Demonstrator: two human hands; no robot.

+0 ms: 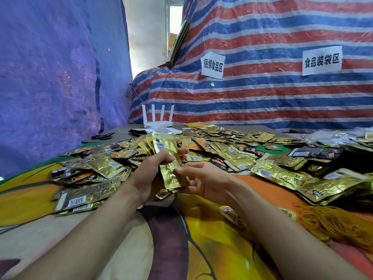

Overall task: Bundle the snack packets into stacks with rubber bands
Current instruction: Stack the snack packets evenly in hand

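A stack of snack packets point(165, 146) is held above the worktop point(40, 245), in front of the person, its long axis nearly upright. Its upper end tips away toward the far side and its lower end points down toward the person. The left hand point(155, 172) grips the stack's middle, fingers curled round it. The right hand point(203, 183) pinches the lower end, with the thumb on the front face and the fingers curled behind.

The front packet is glossy, crinkled gold foil with a white barcode label near the top. Its print is too small to read. Fingers hide much of the stack's lower half, and the number of packets cannot be counted.

Loose packets point(278, 174), gold and some black, lie heaped across the worktop behind the hands. A tangle of yellow rubber bands point(339, 225) lies to the right, cut off by the frame edge. At the far edge stand a white router point(157, 123) and black scissors point(103, 136).
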